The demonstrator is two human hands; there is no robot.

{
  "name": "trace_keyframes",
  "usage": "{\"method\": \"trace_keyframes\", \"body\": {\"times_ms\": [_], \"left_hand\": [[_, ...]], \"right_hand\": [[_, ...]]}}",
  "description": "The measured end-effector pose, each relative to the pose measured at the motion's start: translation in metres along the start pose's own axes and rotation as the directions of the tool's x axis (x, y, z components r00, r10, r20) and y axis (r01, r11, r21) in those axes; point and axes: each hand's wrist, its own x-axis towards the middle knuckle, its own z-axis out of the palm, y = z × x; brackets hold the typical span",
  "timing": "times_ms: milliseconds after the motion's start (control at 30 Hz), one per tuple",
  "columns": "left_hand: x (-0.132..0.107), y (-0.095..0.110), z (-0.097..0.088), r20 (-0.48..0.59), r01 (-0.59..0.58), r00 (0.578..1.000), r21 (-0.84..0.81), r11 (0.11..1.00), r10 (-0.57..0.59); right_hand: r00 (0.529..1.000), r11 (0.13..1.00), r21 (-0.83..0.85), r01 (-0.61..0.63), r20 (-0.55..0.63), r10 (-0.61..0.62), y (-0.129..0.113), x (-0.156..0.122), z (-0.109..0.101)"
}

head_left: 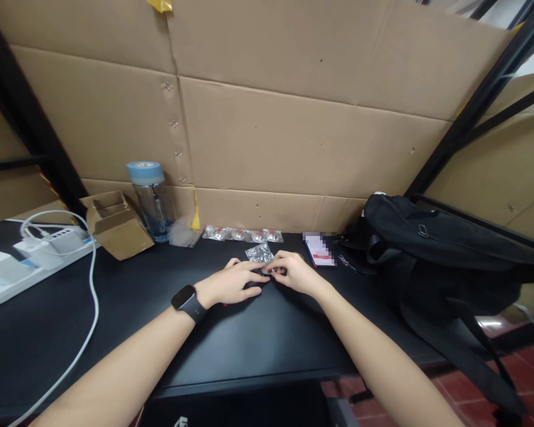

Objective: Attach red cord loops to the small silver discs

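My left hand (235, 281), with a dark watch on its wrist, lies low over the black table with its fingers stretched out. Its fingertips meet my right hand (291, 273), whose thumb and fingers are pinched together. Something small lies between the right fingertips, mostly hidden, so I cannot make out its kind. Just beyond the fingers is a crumpled clear plastic bag (258, 253). A bit of red shows under my left hand. Farther back, several clear packets (240, 235) with round, shiny contents and red marks lie in a row.
At the left are a white power strip (48, 256) with a cable (93, 290), an opened cardboard box (118, 228) and a blue-lidded bottle (149, 201). A phone (321, 252) and a black backpack (431, 249) are at the right. Cardboard walls (271, 142) stand behind.
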Motion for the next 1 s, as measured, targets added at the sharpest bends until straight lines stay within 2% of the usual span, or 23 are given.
{"method": "trace_keyframes", "body": {"times_ms": [133, 300, 600, 900, 1000], "left_hand": [[0.000, 0.000, 0.000, 0.021, 0.008, 1.000, 0.011, 1.000, -0.009], [-0.001, 0.003, -0.001, 0.041, 0.015, 0.999, 0.026, 1.000, -0.016], [0.000, 0.008, -0.005, 0.018, 0.022, 1.000, -0.029, 0.999, -0.021], [-0.001, 0.005, -0.005, 0.003, -0.023, 1.000, -0.067, 0.997, 0.023], [-0.002, 0.004, -0.010, -0.019, -0.027, 0.999, -0.052, 0.998, 0.026]], "right_hand": [[0.999, 0.998, -0.065, -0.016, -0.031, 0.014, 0.003, 0.001, 0.001], [0.986, 0.972, -0.196, -0.130, -0.126, 0.107, 0.004, 0.004, 0.007], [0.977, 0.921, -0.343, -0.185, -0.164, 0.135, 0.011, 0.014, 0.011], [0.951, 0.911, -0.314, -0.268, -0.235, 0.199, 0.012, 0.025, 0.026], [0.968, 0.950, -0.230, -0.212, -0.185, 0.171, 0.009, 0.024, 0.020]]}}
